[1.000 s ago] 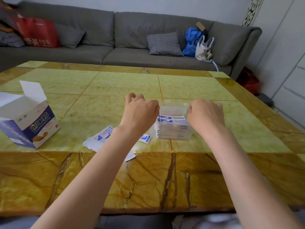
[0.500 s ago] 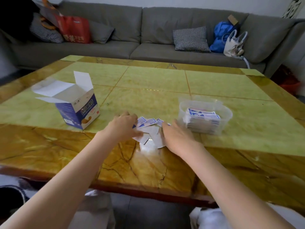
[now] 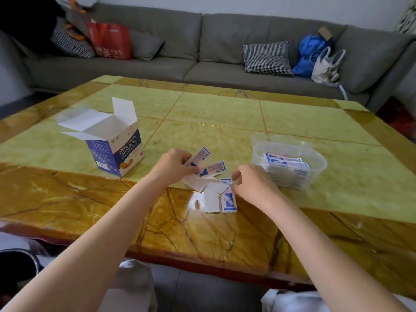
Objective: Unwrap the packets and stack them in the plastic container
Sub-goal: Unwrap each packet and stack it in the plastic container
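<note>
pinching flat paper packets (image 3: 203, 174) over glossy marble table (image 3: 90, 199).

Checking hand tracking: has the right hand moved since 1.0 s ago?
Yes. The right hand was at the plastic container's rim; now it sits left of it, over the loose packets near the table's front.

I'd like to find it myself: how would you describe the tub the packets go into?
On the green table, look right of the right hand. The tub there is clear plastic with packets stacked inside, unlike the blue, open-flapped box on the left.
</note>
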Demonstrator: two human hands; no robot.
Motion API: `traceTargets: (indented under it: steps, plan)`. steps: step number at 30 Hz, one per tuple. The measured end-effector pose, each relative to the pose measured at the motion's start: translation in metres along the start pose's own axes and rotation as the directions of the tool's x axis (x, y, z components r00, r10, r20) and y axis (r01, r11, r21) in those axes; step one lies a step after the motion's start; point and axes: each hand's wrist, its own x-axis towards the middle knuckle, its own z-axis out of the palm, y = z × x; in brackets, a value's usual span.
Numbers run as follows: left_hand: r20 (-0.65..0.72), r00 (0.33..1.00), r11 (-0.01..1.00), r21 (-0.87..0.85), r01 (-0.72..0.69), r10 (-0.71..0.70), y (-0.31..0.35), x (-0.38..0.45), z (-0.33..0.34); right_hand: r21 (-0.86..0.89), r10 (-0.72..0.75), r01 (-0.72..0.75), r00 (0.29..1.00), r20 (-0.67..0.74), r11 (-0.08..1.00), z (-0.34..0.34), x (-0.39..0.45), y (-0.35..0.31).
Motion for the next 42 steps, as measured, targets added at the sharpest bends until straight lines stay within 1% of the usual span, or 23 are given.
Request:
traceTargets:
  steps: [2,4,6,8,9,11,13,16,18,20,21,23,24,26,29,31,34,36,37,38,39,41,42]
  plan:
    - [-0.037,0.998,0.994,0.101,-0.041,0.045,0.001,-0.003,-0.005,-0.053,-0.209,0.207,0.976,-0.053,0.977,-0.004,-0.002,-0.002]
    - [-0.062,0.984,0.963,0.224,-0.148,0.165,0.004,-0.007,-0.007,-0.084,-0.386,0.38,0.92,-0.072,0.921,-0.005,-0.005,-0.008]
    - [-0.053,0.954,0.929,0.251,-0.272,0.294,0.011,-0.013,-0.005,-0.155,-0.446,0.431,0.892,-0.078,0.889,0.001,-0.003,-0.013]
    - [-0.022,0.926,0.89,0.283,-0.356,0.377,0.017,-0.018,0.001,-0.142,-0.412,0.398,0.907,-0.086,0.906,0.01,0.001,-0.016]
    - [-0.007,0.914,0.869,0.315,-0.382,0.405,0.018,-0.019,0.004,-0.124,-0.388,0.374,0.915,-0.11,0.919,0.014,0.002,-0.017]
    - [-0.012,0.896,0.838,0.358,-0.411,0.445,0.016,-0.019,0.006,-0.151,-0.362,0.339,0.917,-0.168,0.929,0.014,0.004,-0.018]
    - [-0.048,0.888,0.849,0.322,-0.419,0.457,0.012,-0.019,0.002,-0.135,-0.369,0.348,0.91,-0.189,0.928,0.01,0.006,-0.018]
    - [-0.07,0.878,0.863,0.24,-0.445,0.473,0.01,-0.019,-0.004,-0.025,-0.372,0.376,0.902,-0.219,0.926,0.004,0.006,-0.016]
    - [-0.081,0.887,0.87,0.251,-0.424,0.456,0.009,-0.019,-0.006,0.054,-0.337,0.361,0.907,-0.253,0.931,-0.003,0.006,-0.012]
    - [-0.135,0.912,0.905,0.248,-0.346,0.386,0.006,-0.018,-0.009,0.162,-0.286,0.345,0.909,-0.304,0.924,-0.012,0.004,-0.011]
    - [-0.17,0.922,0.927,0.207,-0.312,0.348,0.005,-0.018,-0.012,0.24,-0.263,0.341,0.916,-0.303,0.909,-0.016,0.003,-0.011]
    - [-0.189,0.939,0.958,0.051,-0.283,0.287,0.007,-0.017,-0.016,0.346,-0.257,0.324,0.94,-0.225,0.88,-0.019,0.0,-0.015]
    - [-0.157,0.948,0.958,-0.025,-0.284,0.277,0.01,-0.018,-0.018,0.333,-0.267,0.316,0.946,-0.184,0.888,-0.018,-0.001,-0.017]
    - [-0.069,0.953,0.945,-0.128,-0.303,0.296,0.018,-0.019,-0.018,0.28,-0.271,0.308,0.949,-0.163,0.909,-0.015,-0.003,-0.018]
    - [-0.017,0.951,0.929,-0.21,-0.304,0.308,0.026,-0.022,-0.012,0.238,-0.275,0.306,0.949,-0.157,0.922,-0.019,-0.004,-0.016]
    - [-0.039,0.951,0.917,-0.253,-0.307,0.308,0.029,-0.024,-0.011,0.26,-0.264,0.275,0.961,-0.078,0.926,-0.023,-0.005,-0.013]
    - [-0.07,0.957,0.889,-0.356,-0.287,0.28,0.032,-0.024,-0.01,0.336,-0.213,0.176,0.974,0.075,0.925,-0.026,-0.006,-0.007]
    - [-0.038,0.963,0.878,-0.402,-0.261,0.268,0.036,-0.025,-0.008,0.36,-0.168,0.133,0.984,0.067,0.923,-0.027,-0.005,0.001]
    - [-0.022,0.966,0.878,-0.412,-0.245,0.259,0.036,-0.024,-0.007,0.328,-0.156,0.135,0.987,0.04,0.935,-0.028,-0.005,0.003]
    - [-0.01,0.968,0.889,-0.394,-0.233,0.249,0.036,-0.024,-0.006,0.263,-0.159,0.149,0.987,0.019,0.953,-0.029,-0.005,0.005]
    - [-0.001,0.97,0.919,-0.32,-0.232,0.244,0.036,-0.024,-0.004,0.18,-0.171,0.165,0.985,0.016,0.97,-0.031,-0.008,0.006]
    - [0.031,0.961,0.961,-0.032,-0.274,0.275,0.035,-0.026,0.0,-0.016,-0.211,0.212,0.977,0.041,0.977,-0.034,-0.015,0.006]
    - [0.091,0.948,0.945,0.093,-0.313,0.305,0.035,-0.028,0.004,-0.121,-0.236,0.242,0.97,0.062,0.963,-0.033,-0.017,0.007]
